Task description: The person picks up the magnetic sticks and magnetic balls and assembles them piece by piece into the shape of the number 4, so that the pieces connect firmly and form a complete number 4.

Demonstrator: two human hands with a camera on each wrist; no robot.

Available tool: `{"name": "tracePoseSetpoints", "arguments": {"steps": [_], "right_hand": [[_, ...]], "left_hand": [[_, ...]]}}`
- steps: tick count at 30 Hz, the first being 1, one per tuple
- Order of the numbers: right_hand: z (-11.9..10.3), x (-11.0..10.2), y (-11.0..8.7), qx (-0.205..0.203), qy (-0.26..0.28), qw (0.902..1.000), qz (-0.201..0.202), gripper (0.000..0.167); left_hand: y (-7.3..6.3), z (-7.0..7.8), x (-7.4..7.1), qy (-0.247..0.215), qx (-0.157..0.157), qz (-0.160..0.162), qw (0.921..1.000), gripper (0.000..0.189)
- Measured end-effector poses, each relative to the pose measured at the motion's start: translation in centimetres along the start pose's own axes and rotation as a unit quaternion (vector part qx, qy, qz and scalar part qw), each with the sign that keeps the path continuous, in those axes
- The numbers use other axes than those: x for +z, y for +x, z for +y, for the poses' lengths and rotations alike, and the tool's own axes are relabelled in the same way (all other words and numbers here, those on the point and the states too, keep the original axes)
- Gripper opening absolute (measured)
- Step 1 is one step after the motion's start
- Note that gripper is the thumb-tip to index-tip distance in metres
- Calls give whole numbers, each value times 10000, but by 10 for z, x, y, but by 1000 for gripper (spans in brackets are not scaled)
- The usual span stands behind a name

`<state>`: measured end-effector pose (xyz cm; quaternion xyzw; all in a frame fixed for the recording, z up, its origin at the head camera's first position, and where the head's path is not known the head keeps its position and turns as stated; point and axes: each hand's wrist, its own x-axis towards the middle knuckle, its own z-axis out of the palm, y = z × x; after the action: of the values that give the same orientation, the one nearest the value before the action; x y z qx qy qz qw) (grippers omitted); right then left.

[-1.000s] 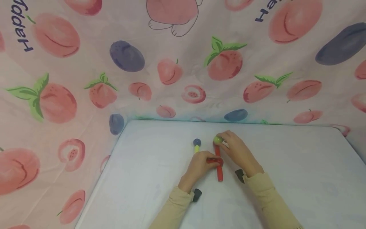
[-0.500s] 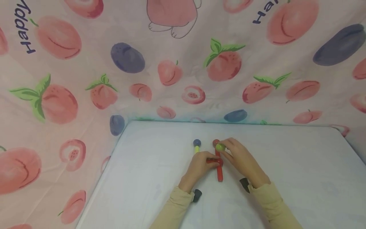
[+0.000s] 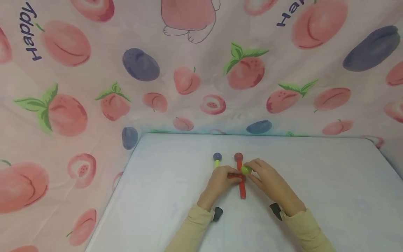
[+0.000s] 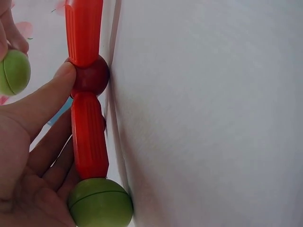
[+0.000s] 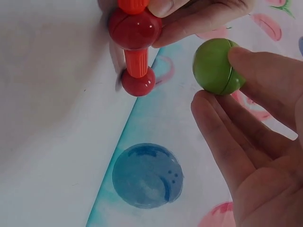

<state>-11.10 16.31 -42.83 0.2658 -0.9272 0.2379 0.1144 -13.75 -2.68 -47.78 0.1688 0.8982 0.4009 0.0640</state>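
My left hand (image 3: 220, 180) pinches the middle red ball (image 4: 91, 75) of a joined toy piece made of red rods and balls. From that ball one red rod (image 3: 242, 191) points toward me. Another leads away to a far red ball (image 3: 238, 156). A third red rod (image 4: 90, 137) runs back under the left hand to a green ball (image 4: 101, 203) by the palm, hidden in the head view. My right hand (image 3: 272, 183) pinches a separate green ball (image 5: 218, 66) between thumb and fingertips. In the head view this ball overlaps the piece near its middle ball.
Beyond the left hand, a blue ball (image 3: 217, 156) sits on a yellow-green rod (image 3: 217, 163), whose near part the hand hides. Everything lies on a white table (image 3: 340, 189). A fruit-printed cloth (image 3: 201, 84) rises behind it and on the left.
My right hand has brought its green ball from the far red ball back toward me, near the middle red ball. The left hand keeps its hold in the same place.
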Motion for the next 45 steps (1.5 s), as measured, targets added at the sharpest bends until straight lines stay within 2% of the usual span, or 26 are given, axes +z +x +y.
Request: {"name": "tracePoseSetpoints", "arguments": {"steps": [8, 15, 23, 32, 45], "right_hand": [[2, 1, -11, -160, 101, 9998, -33, 31], [-3, -2, -18, 201, 92, 9981, -580, 29], [-8, -1, -28, 321, 142, 9958, -844, 31], [-15, 0, -35, 97, 4, 9927, -1200, 30], [-23, -4, -40, 167, 60, 9856, -1679, 29]], "left_hand": [[-1, 0, 1, 110, 144, 23, 9998, 31], [-3, 0, 0, 92, 44, -52, 9999, 31], [-3, 2, -1, 46, -55, -66, 10000, 31], [-3, 1, 0, 393, -22, 18, 9992, 33], [-2, 0, -1, 324, -26, -2, 9995, 32]]}}
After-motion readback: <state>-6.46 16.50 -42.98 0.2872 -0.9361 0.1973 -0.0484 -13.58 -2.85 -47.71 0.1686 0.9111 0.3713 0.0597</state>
